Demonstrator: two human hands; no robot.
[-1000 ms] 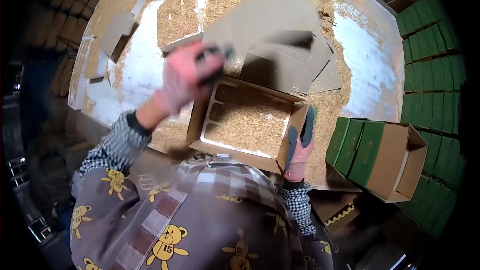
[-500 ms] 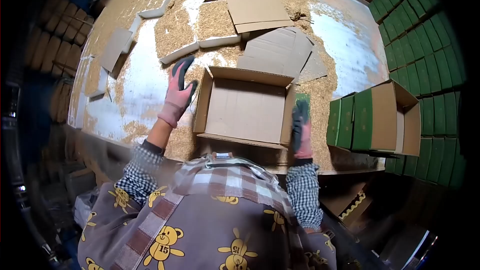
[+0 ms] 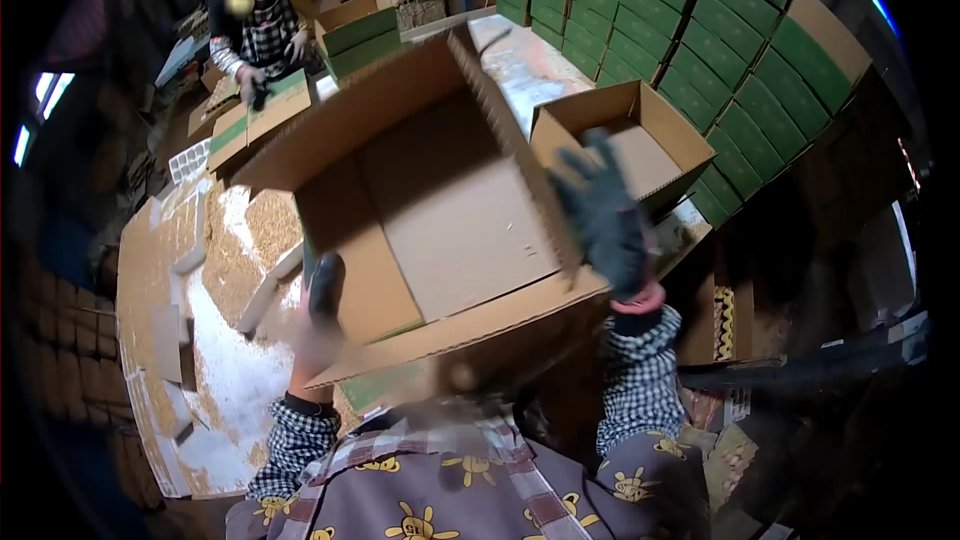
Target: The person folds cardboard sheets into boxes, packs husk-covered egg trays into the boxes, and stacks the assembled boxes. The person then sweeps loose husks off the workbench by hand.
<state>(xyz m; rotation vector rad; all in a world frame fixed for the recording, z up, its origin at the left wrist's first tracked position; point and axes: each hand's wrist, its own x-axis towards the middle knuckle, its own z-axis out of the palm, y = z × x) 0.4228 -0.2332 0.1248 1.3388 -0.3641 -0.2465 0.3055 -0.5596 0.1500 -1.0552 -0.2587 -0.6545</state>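
Observation:
A large open cardboard box (image 3: 460,220) is tilted above the table, its bare inside facing me. My left hand (image 3: 322,305), in a pink and dark glove, grips the box's left wall, thumb inside the rim; its other fingers are hidden. My right hand (image 3: 610,225), gloved dark with a pink cuff, has its fingers spread along the outside of the right wall. Whether its palm presses on the cardboard I cannot tell. Just beyond it stands a second open box (image 3: 630,140), green outside.
White trays filled with golden shavings (image 3: 255,230) lie on the white table (image 3: 225,340) at left. Across it a co-worker (image 3: 265,30) has gloved hands by green-and-brown boxes (image 3: 275,110). Stacked green boxes (image 3: 660,30) form a wall at right.
The large box has been raised off the table and tilted. My right hand's fingers have spread. My view has swung up, bringing the co-worker in.

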